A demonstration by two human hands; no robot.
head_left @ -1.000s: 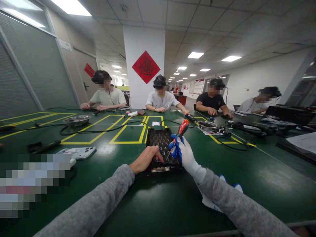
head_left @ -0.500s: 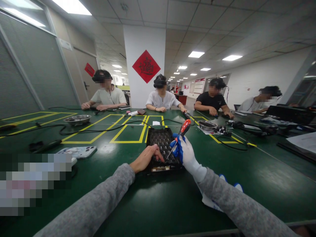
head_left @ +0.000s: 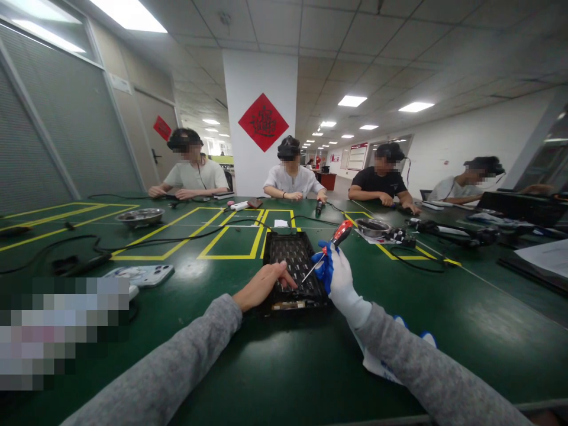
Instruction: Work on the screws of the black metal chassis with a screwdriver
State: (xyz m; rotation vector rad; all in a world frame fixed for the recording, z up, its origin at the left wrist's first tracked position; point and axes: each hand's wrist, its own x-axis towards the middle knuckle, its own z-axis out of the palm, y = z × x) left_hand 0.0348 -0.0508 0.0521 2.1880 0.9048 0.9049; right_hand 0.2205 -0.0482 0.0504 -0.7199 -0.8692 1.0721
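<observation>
A black rectangular panel with rows of small pale marks, like an opened keyboard part (head_left: 306, 251), lies on the green table in front of me. My left hand (head_left: 265, 285), bare, rests over its left side, with thumb and forefinger apart and the forefinger reaching onto the panel. In a white glove with blue fingertips, my right hand (head_left: 339, 273) grips a screwdriver (head_left: 342, 232) with a red and black handle. Its thin shaft slants down left, and the tip is at the panel's surface near my left fingers. Whether the tip touches is unclear.
A second white-and-blue glove (head_left: 379, 364) lies under my right forearm. Phones (head_left: 155, 274) are at left. Metal bowls (head_left: 140, 217) stand left and right (head_left: 373, 226). Black cables (head_left: 151, 241) cross the yellow-taped table. Several people sit opposite; one holds a black tool (head_left: 319, 207).
The screwdriver handle has tipped to the right and down, with my right hand turning slightly. My left fingers have straightened a little. Across the table, a person's black tool has moved left.
</observation>
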